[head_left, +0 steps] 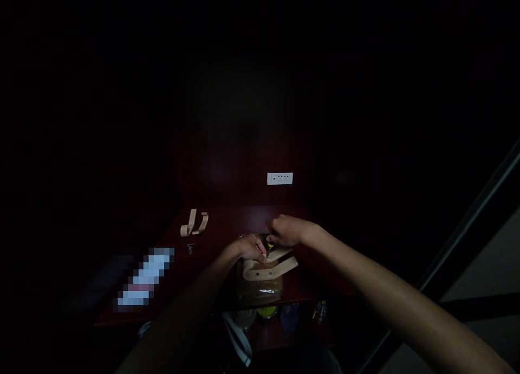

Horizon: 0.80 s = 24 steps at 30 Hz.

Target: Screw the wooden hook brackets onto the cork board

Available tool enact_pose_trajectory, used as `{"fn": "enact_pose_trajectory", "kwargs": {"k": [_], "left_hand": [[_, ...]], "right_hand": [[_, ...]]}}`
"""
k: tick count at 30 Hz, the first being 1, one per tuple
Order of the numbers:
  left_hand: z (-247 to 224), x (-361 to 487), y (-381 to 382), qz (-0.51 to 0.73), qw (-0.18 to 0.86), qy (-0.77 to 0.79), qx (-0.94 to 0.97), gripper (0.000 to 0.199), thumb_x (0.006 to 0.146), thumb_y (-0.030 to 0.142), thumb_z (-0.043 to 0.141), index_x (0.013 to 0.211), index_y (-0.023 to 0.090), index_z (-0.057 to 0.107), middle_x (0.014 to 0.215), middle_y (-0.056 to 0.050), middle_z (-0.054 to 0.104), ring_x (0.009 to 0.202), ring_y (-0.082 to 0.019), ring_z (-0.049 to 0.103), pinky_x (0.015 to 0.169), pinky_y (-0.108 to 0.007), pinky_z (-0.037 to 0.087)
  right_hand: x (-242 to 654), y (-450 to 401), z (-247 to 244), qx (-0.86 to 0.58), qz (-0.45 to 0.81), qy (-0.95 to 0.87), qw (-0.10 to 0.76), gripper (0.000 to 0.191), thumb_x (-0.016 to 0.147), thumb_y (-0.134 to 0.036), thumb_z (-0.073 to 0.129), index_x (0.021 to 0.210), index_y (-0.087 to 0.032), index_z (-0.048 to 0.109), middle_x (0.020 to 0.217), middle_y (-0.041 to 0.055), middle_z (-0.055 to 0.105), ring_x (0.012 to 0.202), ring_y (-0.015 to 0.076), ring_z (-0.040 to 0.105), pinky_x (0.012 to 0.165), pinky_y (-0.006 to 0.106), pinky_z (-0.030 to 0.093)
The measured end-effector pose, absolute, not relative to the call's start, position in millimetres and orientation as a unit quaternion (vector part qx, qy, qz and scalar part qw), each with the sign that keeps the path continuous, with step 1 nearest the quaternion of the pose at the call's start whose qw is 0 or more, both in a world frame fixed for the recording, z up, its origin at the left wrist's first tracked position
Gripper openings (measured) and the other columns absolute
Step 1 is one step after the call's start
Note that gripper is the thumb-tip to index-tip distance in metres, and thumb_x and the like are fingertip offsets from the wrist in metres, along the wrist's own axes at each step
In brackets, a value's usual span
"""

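Note:
My right hand [287,230] is closed around a short screwdriver [270,246] with a yellow band, its shaft pointing down. Below it lies a pale wooden bracket [280,254], partly covered by my hands. The fingers of my left hand [249,247] are pressed on this bracket beside the screwdriver tip; any screw there is too small to make out. Nearer to me rests a bent wooden piece [268,273] with two dark holes. Both wooden parts lie on a brown package wrapped in shiny tape [260,295].
Two more curved wooden pieces, one left [189,225] and one right [202,223], lie at the table's back left. Several screws [190,248] lie near them. A pixelated bright sheet [146,279] is at left. A white socket [280,179] is on the wall. Jars stand on a lower shelf.

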<state>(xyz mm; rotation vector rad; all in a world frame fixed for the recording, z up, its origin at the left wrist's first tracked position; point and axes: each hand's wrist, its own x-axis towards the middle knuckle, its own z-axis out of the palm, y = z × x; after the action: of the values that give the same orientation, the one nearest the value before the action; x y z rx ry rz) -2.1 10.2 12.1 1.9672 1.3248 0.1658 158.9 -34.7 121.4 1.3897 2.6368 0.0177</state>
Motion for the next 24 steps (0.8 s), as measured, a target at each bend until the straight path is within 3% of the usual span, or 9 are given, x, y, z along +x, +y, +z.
{"fn": "enact_pose_trajectory", "kwargs": {"k": [4, 7, 12, 16, 20, 24], "left_hand": [[15.6, -1.3, 7.7, 0.068, 0.380, 0.516, 0.765, 0.031, 0.056, 0.023, 0.074, 0.086, 0.015, 0.072, 0.085, -0.003, 0.072, 0.075, -0.015, 0.064, 0.063, -0.020, 0.047], [18.8, -0.5, 5.1, 0.065, 0.374, 0.517, 0.767, 0.031, 0.056, 0.023, 0.074, 0.086, 0.015, 0.072, 0.087, -0.003, 0.072, 0.076, -0.016, 0.064, 0.064, -0.020, 0.048], [21.2, 0.4, 2.3, 0.062, 0.366, 0.523, 0.767, 0.030, 0.056, 0.024, 0.074, 0.085, 0.016, 0.072, 0.086, -0.002, 0.073, 0.077, -0.016, 0.064, 0.065, -0.020, 0.048], [21.0, 0.2, 2.1, 0.064, 0.361, 0.524, 0.769, 0.032, 0.056, 0.025, 0.074, 0.087, 0.017, 0.072, 0.089, -0.001, 0.072, 0.079, -0.016, 0.064, 0.065, -0.019, 0.047], [19.8, -0.3, 3.7, 0.061, 0.366, 0.523, 0.767, 0.032, 0.056, 0.024, 0.074, 0.087, 0.017, 0.072, 0.088, -0.001, 0.072, 0.079, -0.015, 0.064, 0.066, -0.019, 0.048], [17.1, -0.2, 6.4, 0.060, 0.363, 0.523, 0.769, 0.032, 0.055, 0.024, 0.075, 0.086, 0.016, 0.072, 0.086, -0.002, 0.073, 0.077, -0.016, 0.064, 0.067, -0.021, 0.049]], "right_hand": [[157.7, -38.0, 122.1, 0.462, -0.061, 0.881, 0.086, 0.037, 0.077, -0.028, 0.057, 0.111, -0.015, 0.056, 0.093, 0.0103, 0.068, 0.073, 0.0178, 0.062, 0.051, 0.022, 0.037], [160.0, -38.9, 123.3, 0.454, -0.061, 0.884, 0.089, 0.032, 0.078, -0.024, 0.054, 0.108, -0.015, 0.057, 0.091, 0.0095, 0.068, 0.072, 0.0162, 0.061, 0.051, 0.021, 0.036], [164.0, -32.7, 121.5, 0.455, -0.087, 0.881, 0.099, 0.025, 0.083, -0.034, 0.051, 0.089, -0.013, 0.063, 0.072, 0.0079, 0.068, 0.060, 0.0151, 0.059, 0.049, 0.022, 0.036], [160.9, -28.4, 122.3, 0.471, -0.151, 0.860, 0.126, 0.033, 0.086, -0.039, 0.047, 0.073, -0.014, 0.063, 0.063, 0.0062, 0.066, 0.056, 0.0138, 0.060, 0.054, 0.022, 0.040], [154.3, -31.6, 126.5, 0.497, -0.096, 0.854, 0.123, 0.030, 0.077, -0.038, 0.058, 0.093, -0.013, 0.062, 0.082, 0.0099, 0.068, 0.068, 0.0183, 0.062, 0.052, 0.023, 0.039], [152.0, -34.4, 128.4, 0.474, -0.113, 0.866, 0.107, 0.039, 0.070, -0.029, 0.062, 0.108, -0.019, 0.053, 0.093, 0.0064, 0.066, 0.072, 0.0168, 0.061, 0.051, 0.021, 0.037]]}}
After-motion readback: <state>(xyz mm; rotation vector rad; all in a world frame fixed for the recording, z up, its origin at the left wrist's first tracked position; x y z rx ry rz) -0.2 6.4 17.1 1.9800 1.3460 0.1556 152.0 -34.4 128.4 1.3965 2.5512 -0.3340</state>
